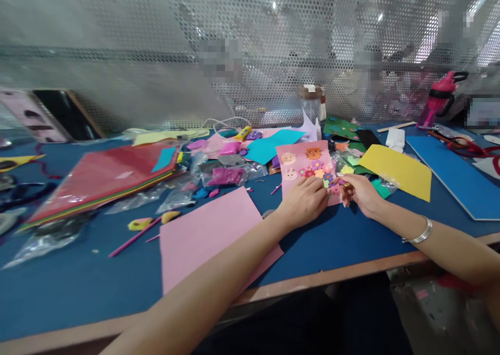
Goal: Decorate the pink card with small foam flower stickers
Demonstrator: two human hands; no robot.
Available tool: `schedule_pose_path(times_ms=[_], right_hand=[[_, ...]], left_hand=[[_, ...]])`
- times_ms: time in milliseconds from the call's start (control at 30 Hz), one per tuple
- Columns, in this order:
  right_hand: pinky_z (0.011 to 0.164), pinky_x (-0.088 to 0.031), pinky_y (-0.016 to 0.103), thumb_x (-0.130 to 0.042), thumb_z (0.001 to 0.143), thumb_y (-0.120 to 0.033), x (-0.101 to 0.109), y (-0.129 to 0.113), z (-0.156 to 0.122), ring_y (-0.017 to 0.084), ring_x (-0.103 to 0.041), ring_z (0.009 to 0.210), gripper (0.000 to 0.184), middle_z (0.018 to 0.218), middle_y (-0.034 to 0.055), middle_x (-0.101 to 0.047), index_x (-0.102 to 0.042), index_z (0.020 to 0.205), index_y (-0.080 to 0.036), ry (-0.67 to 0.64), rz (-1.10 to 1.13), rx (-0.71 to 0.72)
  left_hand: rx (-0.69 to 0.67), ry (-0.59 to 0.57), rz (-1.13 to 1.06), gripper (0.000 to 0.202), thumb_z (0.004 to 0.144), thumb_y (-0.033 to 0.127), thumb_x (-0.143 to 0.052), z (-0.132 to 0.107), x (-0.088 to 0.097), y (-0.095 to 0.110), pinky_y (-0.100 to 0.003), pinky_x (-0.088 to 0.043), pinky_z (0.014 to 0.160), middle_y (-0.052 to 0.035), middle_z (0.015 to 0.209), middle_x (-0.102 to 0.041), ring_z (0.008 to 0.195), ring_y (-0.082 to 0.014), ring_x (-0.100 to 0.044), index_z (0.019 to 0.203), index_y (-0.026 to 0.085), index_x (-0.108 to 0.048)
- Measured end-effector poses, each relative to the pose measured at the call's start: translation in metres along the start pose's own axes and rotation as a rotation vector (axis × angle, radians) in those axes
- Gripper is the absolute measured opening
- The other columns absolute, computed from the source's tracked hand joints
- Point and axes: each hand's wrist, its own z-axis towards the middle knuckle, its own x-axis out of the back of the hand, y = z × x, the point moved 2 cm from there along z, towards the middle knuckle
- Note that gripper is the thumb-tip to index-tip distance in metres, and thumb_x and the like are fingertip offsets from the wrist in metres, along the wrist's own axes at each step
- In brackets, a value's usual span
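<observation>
Several small foam flowers [319,174] in mixed colours lie in a cluster on a pink sheet [288,185]. An orange cat face [313,152] and two pale animal faces decorate the same sheet. Over its lower edge, my left hand [307,201] rests with fingers bent and together against the flowers; whatever they grip is hidden. On the right side of the cluster, my right hand [363,192] is closed in a pinch on a small purple piece [342,182], mostly covered by the fingers. A bracelet circles my right wrist.
A larger pink sheet [211,235] lies under my left forearm. Yellow foam [398,170] and a blue board [449,172] lie right. Red sheets [105,178] and clear bags are left. A jar [310,105] and pink bottle [436,102] stand by the perforated metal panel [156,68].
</observation>
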Motion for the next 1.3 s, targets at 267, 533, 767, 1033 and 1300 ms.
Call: schedule_pose_path(times_ms=[267, 533, 767, 1033, 1300], right_hand=[[0.042, -0.044, 0.024, -0.035, 0.083, -0.032, -0.011, 0.002, -0.006, 0.011, -0.053, 0.041, 0.022, 0.053, -0.0021, -0.054, -0.045, 0.07, -0.018, -0.084, -0.026, -0.088], [0.063, -0.044, 0.018, -0.051, 0.079, -0.033, -0.024, 0.006, -0.024, 0.009, -0.054, 0.079, 0.013, 0.086, -0.0026, -0.058, -0.053, 0.084, -0.022, -0.14, 0.071, -0.078], [0.078, -0.046, 0.035, -0.05, 0.078, -0.043, -0.02, 0.011, -0.021, 0.014, -0.061, 0.075, 0.03, 0.078, 0.0008, -0.063, -0.056, 0.095, -0.019, -0.261, 0.105, -0.075], [0.075, -0.049, 0.035, -0.068, 0.063, -0.027, -0.019, 0.003, -0.023, 0.019, -0.061, 0.083, 0.028, 0.08, 0.003, -0.065, -0.06, 0.087, -0.015, -0.277, -0.071, 0.026], [0.065, -0.051, 0.027, -0.058, 0.073, -0.033, -0.021, 0.001, -0.026, 0.014, -0.062, 0.074, 0.02, 0.076, 0.0034, -0.065, -0.061, 0.083, -0.015, -0.283, -0.221, 0.169]], left_hand=[[-0.057, 0.382, -0.108, 0.018, 0.084, 0.017, -0.04, -0.001, 0.021, 0.009, -0.024, -0.039, 0.059, -0.0043, 0.072, -0.055, 0.065, -0.0128, -0.046, 0.072, 0.014, -0.053], [-0.174, 0.386, -0.012, 0.023, 0.084, 0.02, -0.04, 0.001, 0.019, 0.021, -0.026, -0.037, 0.057, -0.0029, 0.063, -0.051, 0.06, -0.0134, -0.045, 0.065, 0.014, -0.051], [-0.12, 0.366, 0.009, 0.027, 0.083, 0.016, -0.037, 0.001, 0.02, 0.011, -0.024, -0.035, 0.053, -0.0033, 0.058, -0.049, 0.055, -0.0124, -0.041, 0.059, 0.014, -0.047], [-0.022, 0.293, -0.123, 0.029, 0.086, 0.019, -0.029, -0.002, 0.019, -0.003, -0.02, -0.031, 0.047, -0.0018, 0.057, -0.049, 0.05, -0.0107, -0.041, 0.064, 0.014, -0.047], [0.057, 0.29, -0.217, 0.031, 0.087, 0.024, -0.031, -0.007, 0.019, -0.006, -0.02, -0.027, 0.045, 0.0013, 0.05, -0.045, 0.043, -0.0085, -0.038, 0.06, 0.015, -0.044]])
